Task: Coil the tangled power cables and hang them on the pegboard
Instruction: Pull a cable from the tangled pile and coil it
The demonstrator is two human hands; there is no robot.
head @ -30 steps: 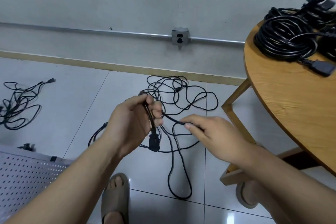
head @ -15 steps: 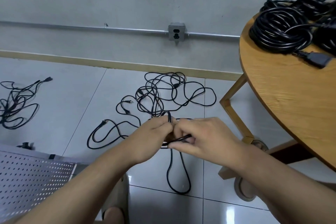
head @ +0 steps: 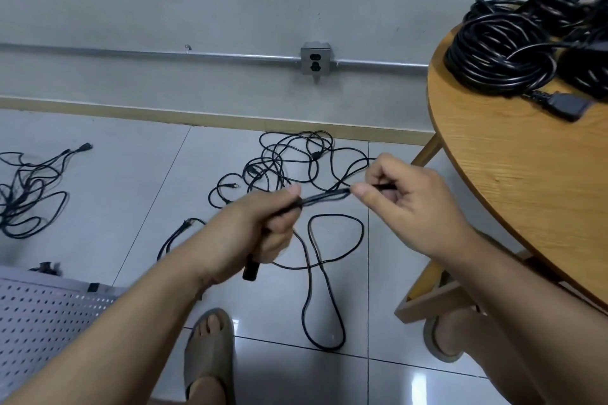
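While the left hand [head: 263,230] grips a black cable [head: 324,199], its plug [head: 250,271] hanging at six o'clock, the right hand [head: 404,204] at three o'clock pinches the same cable.

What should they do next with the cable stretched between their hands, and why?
Probably slide the right hand further along the cable, then bring that length back to the left hand as a loop. The left hand grips the plug end, only a short stretch spans the hands, and most of the cable lies loose on the floor.
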